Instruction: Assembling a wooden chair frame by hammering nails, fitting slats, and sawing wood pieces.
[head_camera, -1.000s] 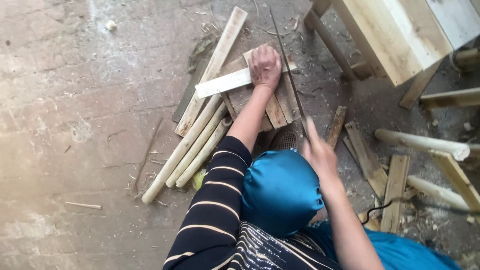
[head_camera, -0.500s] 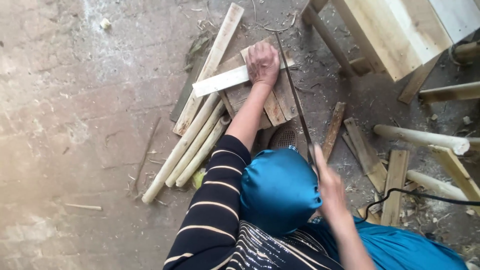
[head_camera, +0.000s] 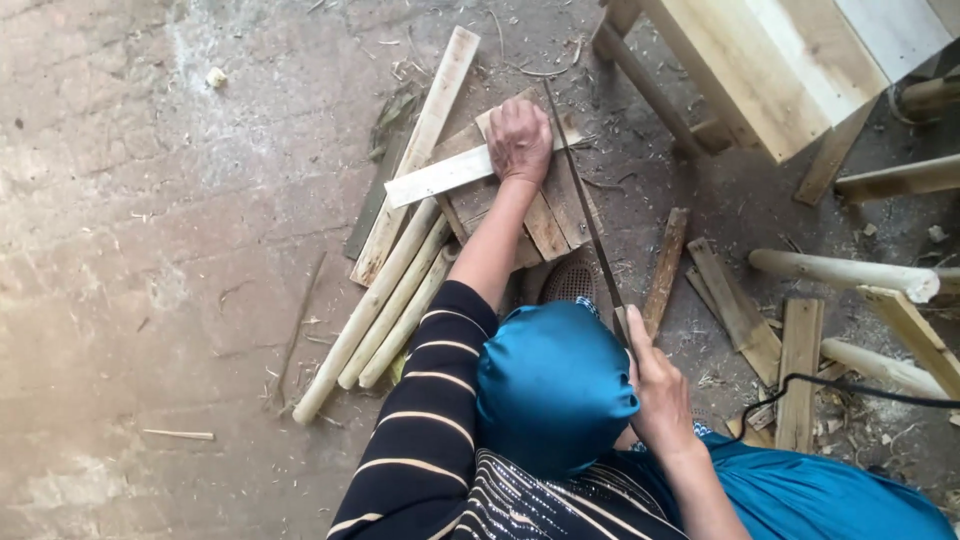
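Observation:
My left hand (head_camera: 520, 138) presses down on a pale flat wooden slat (head_camera: 440, 176) that lies across a low stack of short boards (head_camera: 548, 218) on the ground. My right hand (head_camera: 655, 388) is closed around the handle of a long thin saw (head_camera: 588, 215). Its blade runs from that hand up past my left hand, right beside the slat's end. A blue satin head covering (head_camera: 552, 385) and a striped sleeve (head_camera: 425, 400) fill the lower middle of the view.
Three pale round poles (head_camera: 385, 305) and a long plank (head_camera: 418, 150) lie left of the boards. A wooden bench (head_camera: 770, 70) stands at the top right. Loose scraps (head_camera: 800, 370), round posts (head_camera: 840, 272) and a black cable (head_camera: 850, 385) lie on the right. The floor is dusty concrete.
My right hand has drawn back toward my body, pulling the saw with it. My left hand has stayed on the slat.

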